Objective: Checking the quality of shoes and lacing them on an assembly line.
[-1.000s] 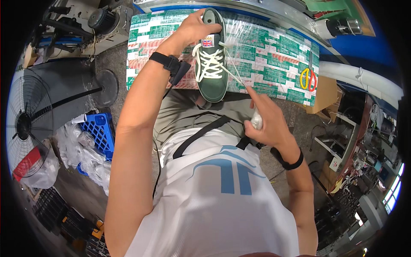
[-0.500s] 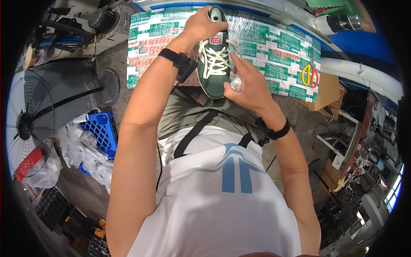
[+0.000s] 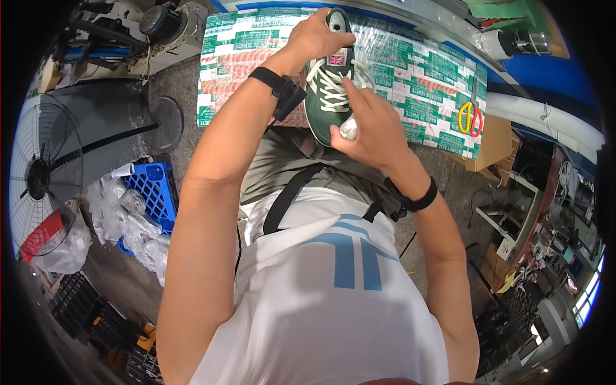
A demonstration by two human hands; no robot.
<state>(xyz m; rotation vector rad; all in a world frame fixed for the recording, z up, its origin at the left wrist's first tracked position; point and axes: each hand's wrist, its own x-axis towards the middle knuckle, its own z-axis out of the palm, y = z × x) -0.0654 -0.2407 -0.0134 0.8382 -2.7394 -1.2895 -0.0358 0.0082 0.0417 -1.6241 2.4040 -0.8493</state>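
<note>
A dark green sneaker [image 3: 325,119] with cream laces [image 3: 333,93] and a small flag patch on its tongue lies with its toe toward me. My left hand [image 3: 317,40] grips it by the heel and collar, thumb across the opening. At its right side my right hand [image 3: 372,125] is closed around a rounded, silvery-white thing [image 3: 348,128], whose kind I cannot make out. That hand's index finger reaches over the laces near the upper eyelets. A loose lace end [image 3: 364,74] loops out to the right of the shoe.
The shoe rests on a box wrapped in green-and-white tape [image 3: 410,96]. Scissors with yellow and red handles [image 3: 470,120] lie at its right end. To the left are a blue crate [image 3: 153,192], plastic bags [image 3: 131,224] and a black fan [image 3: 42,173].
My right index finger has moved up and left over the laces, now covering some of them. My left hand keeps its hold on the heel. The whole view has shifted slightly.
</note>
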